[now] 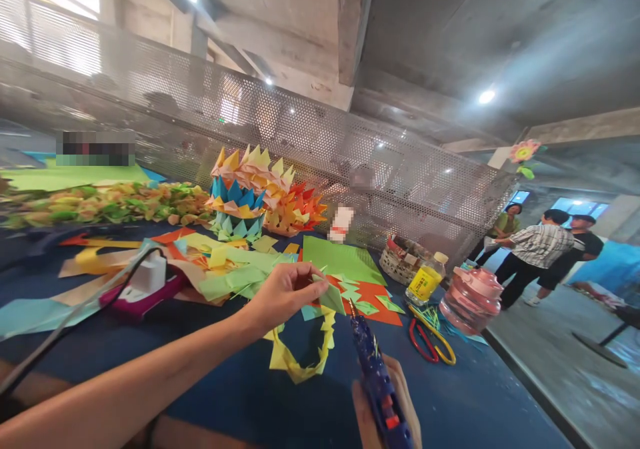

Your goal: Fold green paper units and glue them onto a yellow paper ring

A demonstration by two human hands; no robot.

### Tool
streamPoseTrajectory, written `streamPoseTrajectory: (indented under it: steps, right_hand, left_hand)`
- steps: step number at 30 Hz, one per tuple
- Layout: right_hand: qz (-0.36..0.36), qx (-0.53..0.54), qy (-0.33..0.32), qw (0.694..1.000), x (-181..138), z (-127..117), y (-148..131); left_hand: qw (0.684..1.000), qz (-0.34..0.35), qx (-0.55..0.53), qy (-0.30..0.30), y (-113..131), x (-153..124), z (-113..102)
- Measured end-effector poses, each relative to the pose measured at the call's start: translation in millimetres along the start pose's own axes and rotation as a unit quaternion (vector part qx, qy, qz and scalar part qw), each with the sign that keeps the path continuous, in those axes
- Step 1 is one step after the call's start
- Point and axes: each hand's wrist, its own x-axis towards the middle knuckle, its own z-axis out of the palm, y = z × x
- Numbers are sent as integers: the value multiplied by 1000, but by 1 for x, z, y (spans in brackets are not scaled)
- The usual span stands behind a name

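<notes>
My left hand (290, 289) pinches a folded pale green paper piece (331, 296) above the table. In my right hand (390, 396) is a dark blue hot glue gun (374, 362), its nozzle pointing up and close to the green piece; a gap seems to separate them. Below my left hand lies a ring of folded yellow paper (300, 368). Several small folded green pieces (367, 307) rest on an orange paper sheet (385, 314), beside a green sheet (350, 256). Farther back stand folded-paper crowns (265, 189) in yellow, blue, peach and orange.
Right of the sheets lie scissors (443, 349) with red and yellow handles, a yellow-labelled bottle (425, 279), a pink water jug (470, 301) and a basket (400, 262). Leftward are a magenta power strip (143, 299) with a cable and paper scraps. A perforated metal screen (300, 129) stands behind.
</notes>
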Motion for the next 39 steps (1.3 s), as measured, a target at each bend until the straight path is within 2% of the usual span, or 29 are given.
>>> streamPoseTrajectory:
  steps: [10,17,26,39]
  right_hand:
    - [-35,60,-110,992,-3,0,4]
    - [-42,70,-139,987,-2,1,4]
    - [-39,50,-135,989,-1,1,1]
    - [-51,7,-112,992,0,-1,-3]
  left_hand:
    - [999,-22,28,5,-6,3,-2]
    - [997,1,80,10,-8,0,-1]
    - [984,38,174,20,-10,-3,-3]
    - [979,46,200,15,-12,-3,-5]
